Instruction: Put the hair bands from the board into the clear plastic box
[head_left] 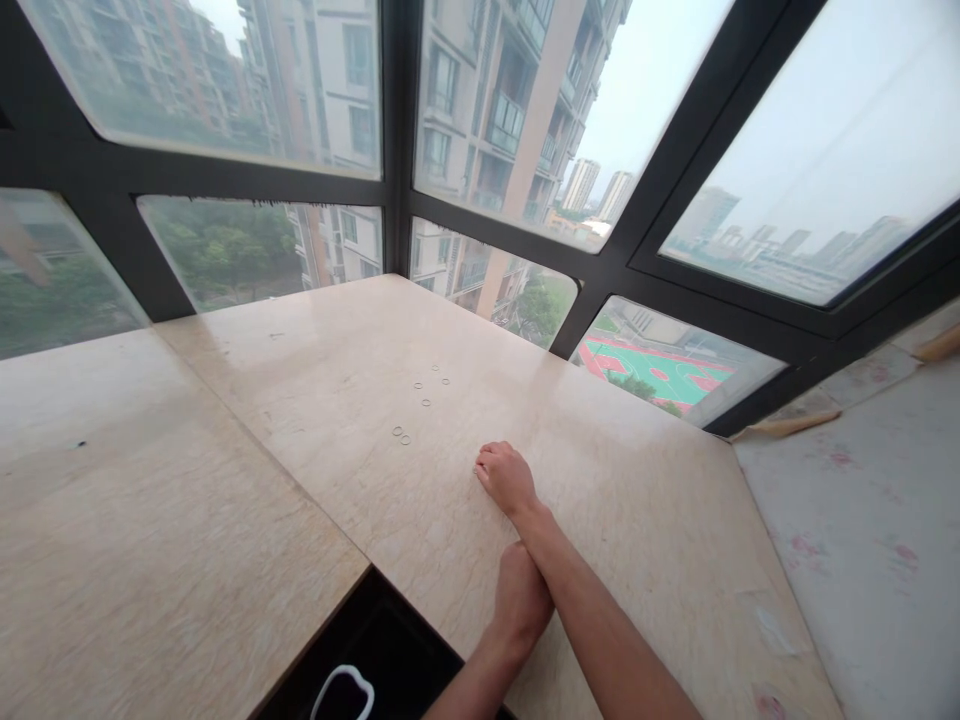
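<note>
Two thin rings point(401, 436) lie flat, side by side and seemingly touching, ahead and to the left of the right hand point(506, 475). Four more rings point(426, 406) are spaced apart beyond that pair; the whole group stretches away from the hands toward the window corner, though a single ring, being round, shows no long axis. The right hand is nearer, its fingers curled and low at the pale stone surface point(330, 400); whether they pinch anything, I cannot tell. The left hand point(521, 590) is tucked beneath the right forearm point(592, 620), wrists crossed, its fingers hidden, so its grip cannot be told. Left of the left forearm point(480, 675), a white loop point(360, 675) lies in a dark recess point(397, 640). Dark window frames point(397, 130) stand beyond the rings.
</note>
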